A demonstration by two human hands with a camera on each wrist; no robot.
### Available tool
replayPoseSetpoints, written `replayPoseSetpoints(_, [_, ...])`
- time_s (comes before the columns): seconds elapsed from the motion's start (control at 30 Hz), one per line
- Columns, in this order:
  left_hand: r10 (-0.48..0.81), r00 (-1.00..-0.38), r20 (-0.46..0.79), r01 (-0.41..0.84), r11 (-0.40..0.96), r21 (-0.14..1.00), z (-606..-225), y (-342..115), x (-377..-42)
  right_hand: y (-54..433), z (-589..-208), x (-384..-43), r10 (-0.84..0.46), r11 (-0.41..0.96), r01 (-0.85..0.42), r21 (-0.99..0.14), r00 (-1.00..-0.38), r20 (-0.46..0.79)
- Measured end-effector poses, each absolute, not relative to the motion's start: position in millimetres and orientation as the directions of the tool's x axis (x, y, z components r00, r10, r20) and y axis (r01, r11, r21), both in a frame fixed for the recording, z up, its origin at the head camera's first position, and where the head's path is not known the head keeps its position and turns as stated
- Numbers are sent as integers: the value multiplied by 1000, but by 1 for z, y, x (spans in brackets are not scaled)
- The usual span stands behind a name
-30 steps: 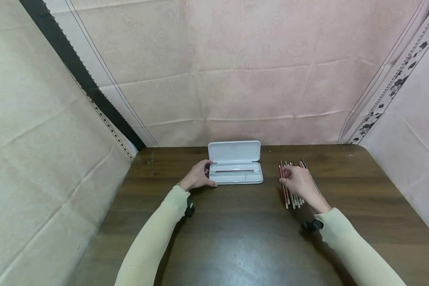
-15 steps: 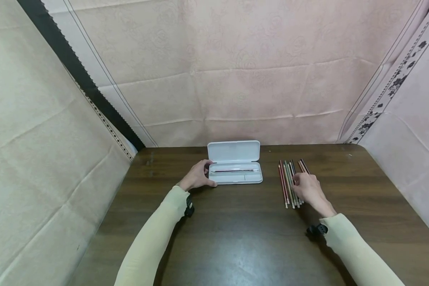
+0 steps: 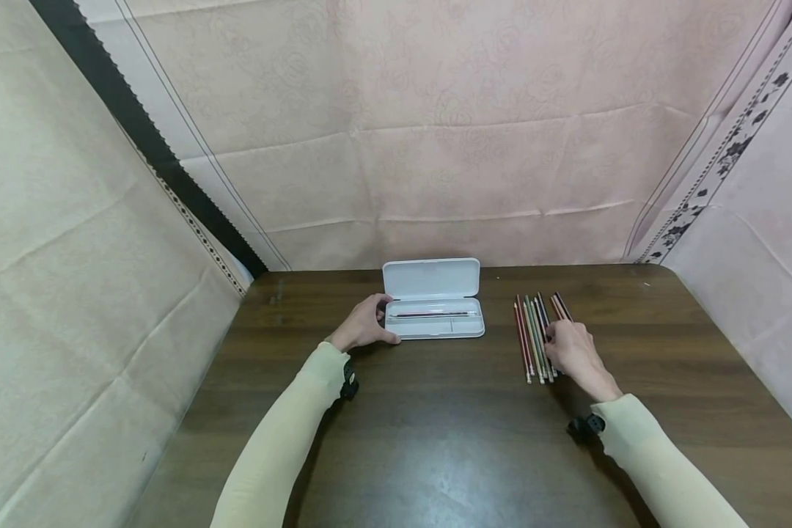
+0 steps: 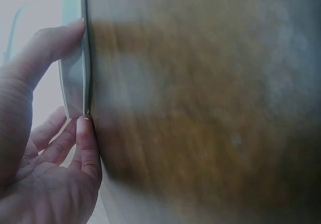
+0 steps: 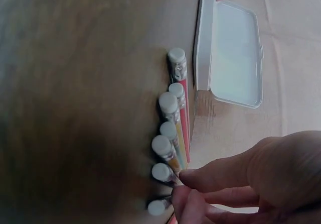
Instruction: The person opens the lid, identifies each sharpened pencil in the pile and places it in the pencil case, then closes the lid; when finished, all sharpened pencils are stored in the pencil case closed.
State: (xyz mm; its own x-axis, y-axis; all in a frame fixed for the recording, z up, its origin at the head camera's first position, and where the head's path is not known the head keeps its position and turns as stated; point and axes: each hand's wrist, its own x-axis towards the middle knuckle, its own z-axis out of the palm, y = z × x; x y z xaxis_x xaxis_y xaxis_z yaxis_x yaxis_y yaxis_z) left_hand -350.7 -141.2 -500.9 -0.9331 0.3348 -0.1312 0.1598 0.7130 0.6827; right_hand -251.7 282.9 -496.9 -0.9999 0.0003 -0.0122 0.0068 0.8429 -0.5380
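Observation:
A white pencil case [image 3: 467,328] lies open, its lid [image 3: 431,279] tipped back. A thin dark pencil-like stick [image 3: 433,315] lies lengthwise inside it. My left hand [image 3: 364,327] holds the case's left end; in the left wrist view the thumb is on its front side and the fingertips touch the end. Right of the case, several pencils [image 3: 526,339] lie side by side, white eraser ends toward me. Over their right side, my right hand [image 3: 576,353] pinches one pencil [image 5: 162,173] between thumb and index finger, near its eraser. The hand partly hides the rightmost pencils.
Everything rests on a brown wooden table [image 3: 409,433]. Pale cloth [image 3: 435,147] hangs along the table's back edge and both sides. A gap separates the case from the pencils.
My right hand has shifted right and slightly toward me, from above the left pencils to the right ones, uncovering the pencils on the left. The left hand and case have stayed put.

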Motion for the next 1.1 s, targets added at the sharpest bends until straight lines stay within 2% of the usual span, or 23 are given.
replayPoseSetpoints(0.27, [341, -932, -122, 170, 710, 683, -502, -142, -351, 272, -479, -239, 6, 873, 1, -487, -1000, 8])
replayPoseSetpoints(0.6, [331, -935, -128, 162, 719, 676, -503, -142, -352, 271, -479, -239, 32, 858, 74, -508, -995, -91])
replayPoseSetpoints(1.1, [329, -935, -133, 150, 707, 691, -502, -142, -351, 269, -479, -239, 35, 870, 62, -489, -997, -64])
